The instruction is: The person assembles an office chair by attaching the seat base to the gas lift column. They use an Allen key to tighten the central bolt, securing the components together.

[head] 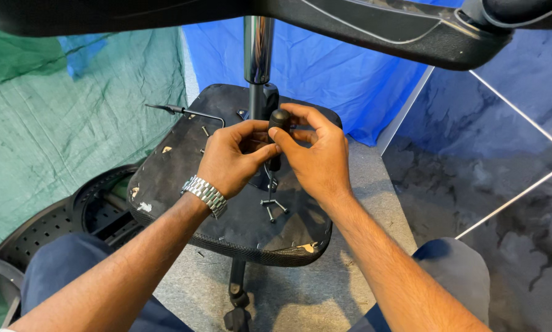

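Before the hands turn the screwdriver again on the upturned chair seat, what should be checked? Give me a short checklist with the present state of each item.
1. Both hands on the tool: ok. The left hand and the right hand close around the black screwdriver handle.
2. Tool upright: ok, the handle stands roughly vertical over the seat underside.
3. Tip seated in a screw: cannot tell, the fingers hide the shaft's lower end.
4. Loose screws kept safe: not ok, small bolts lie free on the seat, near its front edge.
5. Seat steady: cannot tell, its support below is only partly in view.
6. Lever out of the way: ok, it lies to the left, apart from the hands.
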